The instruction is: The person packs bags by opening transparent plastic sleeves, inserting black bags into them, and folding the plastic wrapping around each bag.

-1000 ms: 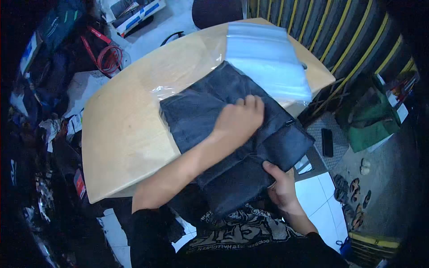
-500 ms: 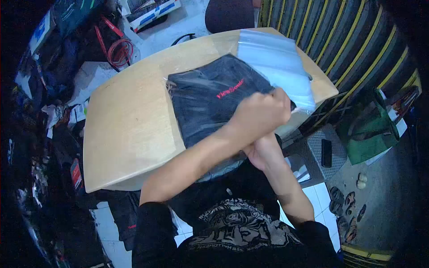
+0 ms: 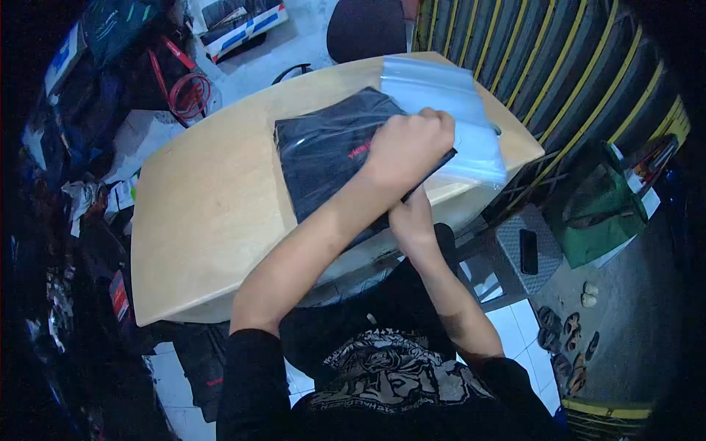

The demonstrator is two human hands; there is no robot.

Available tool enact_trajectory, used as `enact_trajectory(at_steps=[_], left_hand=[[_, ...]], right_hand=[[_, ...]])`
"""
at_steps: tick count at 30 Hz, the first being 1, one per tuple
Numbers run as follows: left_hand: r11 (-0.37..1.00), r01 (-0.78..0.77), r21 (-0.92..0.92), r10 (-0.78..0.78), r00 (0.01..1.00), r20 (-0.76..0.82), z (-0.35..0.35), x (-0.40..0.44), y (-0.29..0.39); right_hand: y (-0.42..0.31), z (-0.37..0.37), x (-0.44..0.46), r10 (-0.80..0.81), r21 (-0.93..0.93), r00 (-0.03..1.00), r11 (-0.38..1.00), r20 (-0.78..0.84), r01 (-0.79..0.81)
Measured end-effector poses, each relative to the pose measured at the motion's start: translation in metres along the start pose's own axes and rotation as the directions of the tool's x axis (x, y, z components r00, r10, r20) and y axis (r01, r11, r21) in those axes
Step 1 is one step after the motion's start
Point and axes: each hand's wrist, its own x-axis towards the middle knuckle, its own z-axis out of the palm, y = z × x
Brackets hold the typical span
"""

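A folded black cloth item [image 3: 323, 162] with red lettering lies inside a clear plastic bag on the wooden table, reaching over its near edge. My left hand [image 3: 412, 143] is closed at the right side of this package, its fingers curled over the edge and covering part of the lettering. Below it, my right hand [image 3: 412, 220] grips the near right corner of the package from underneath; most of its fingers are hidden. My left forearm crosses over the package. Beside it on the table lies a stack of clear plastic bags [image 3: 434, 95].
The table [image 3: 198, 213] has a curved far edge. A grey woven stool [image 3: 507, 242] with a black phone [image 3: 528, 251] on it stands to the right, near a green bag [image 3: 596, 220]. Sandals [image 3: 572, 331] lie on the floor. A dark chair [image 3: 368, 31] stands beyond the table.
My left hand has moved up and left, now over part of the lettering. My right hand has risen slightly towards the package corner. The view has shifted a little.
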Motion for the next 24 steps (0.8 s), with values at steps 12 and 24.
enact_trajectory(at_steps=[12,24], left_hand=[[0.982,-0.189,0.025,0.190,0.980,-0.053,0.020,-0.022,0.054],[0.965,-0.264,0.006,0.262,0.961,0.086,-0.018,-0.099,0.048]], right_hand=[[0.032,-0.001,0.044,0.032,0.569,0.985,0.813,0.168,-0.123],[0.041,0.034,0.033,0.315,0.846,0.846,0.188,0.429,-0.499]])
